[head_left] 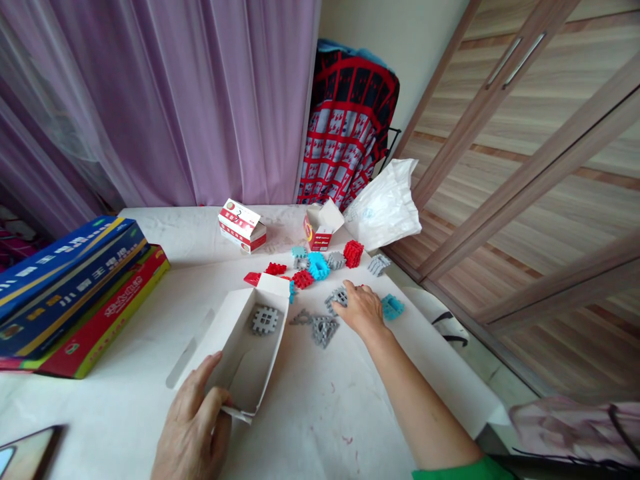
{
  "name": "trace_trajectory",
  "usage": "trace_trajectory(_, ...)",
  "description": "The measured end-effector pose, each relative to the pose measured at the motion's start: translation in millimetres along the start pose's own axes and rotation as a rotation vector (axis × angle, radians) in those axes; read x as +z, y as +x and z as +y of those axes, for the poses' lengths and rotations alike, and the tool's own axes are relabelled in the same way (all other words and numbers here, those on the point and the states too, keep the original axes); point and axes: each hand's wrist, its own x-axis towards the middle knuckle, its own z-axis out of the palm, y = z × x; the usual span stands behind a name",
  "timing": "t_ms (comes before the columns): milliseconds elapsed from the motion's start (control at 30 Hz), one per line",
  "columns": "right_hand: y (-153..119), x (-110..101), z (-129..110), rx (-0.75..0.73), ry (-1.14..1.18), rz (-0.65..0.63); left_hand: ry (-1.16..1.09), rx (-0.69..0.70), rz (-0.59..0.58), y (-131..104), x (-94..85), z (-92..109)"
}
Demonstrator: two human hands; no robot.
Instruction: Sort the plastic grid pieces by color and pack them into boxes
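My left hand (193,420) grips the near end of an open white cardboard box (235,373), thumb on its edge. Inside, towards its far end, lies a square grey notched plastic building block (265,320). To the right, my right hand (363,308) has its thumb and fingers around a grey building block (337,300) at the table surface. More grey pieces (324,331) lie between the box and this hand. A light blue block (393,307) sits just right of the hand. Beyond are a bright blue block (319,265) and several red blocks (353,253).
Two red and white boxes stand at the back, one closed (243,225), one open (320,230). A white plastic bag (387,207) is at the back right edge. Stacked flat boxes (75,300) occupy the left, with a phone (30,453) in the near left corner.
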Motion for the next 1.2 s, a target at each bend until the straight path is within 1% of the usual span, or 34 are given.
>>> trace_trajectory(133,3,2,0,-0.002,0.042,-0.009,-0.026,-0.018,-0.003,-1,0.2,-1)
trace_trajectory(267,5,2,4,0.019,0.062,-0.003,-0.019,-0.006,-0.003,-1,-0.4,0)
trace_trajectory(333,2,-3,4,0.018,0.09,0.031,-0.005,0.0,-0.005,1,-1.6,1)
trace_trajectory(400,-5,-14,0,-0.005,0.167,0.072,0.006,0.001,-0.005,2,-3.0,4)
trace_trajectory(500,-21,-37,-21,-0.124,0.335,0.122,0.011,-0.005,-0.011,5,-4.8,7)
trace_trajectory(567,-34,-50,-42,-0.258,0.42,0.144,0.01,-0.01,-0.012,6,-5.2,9)
trace_trajectory(633,-45,-58,-66,-0.396,0.454,0.143,0.011,-0.018,-0.007,6,-5.4,10)
trace_trajectory(733,-56,-58,-95,-0.548,0.439,0.105,0.007,-0.03,-0.002,6,-5.5,11)
trace_trajectory(800,-58,-53,-108,-0.603,0.421,0.085,0.003,-0.032,-0.004,6,-5.7,12)
trace_trajectory(867,-58,-47,-115,-0.63,0.403,0.073,0.001,-0.036,-0.004,6,-5.9,13)
trace_trajectory(967,-57,-41,-119,-0.669,0.381,0.041,-0.005,-0.044,-0.003,6,-6.2,13)
trace_trajectory(1067,-57,-41,-114,-0.658,0.398,0.038,-0.005,-0.05,0.0,7,-6.9,13)
trace_trajectory(1133,-56,-41,-103,-0.604,0.442,0.078,0.001,-0.049,0.003,7,-7.6,13)
trace_trajectory(1200,-51,-40,-84,-0.543,0.481,0.118,0.004,-0.047,0.001,7,-8.2,13)
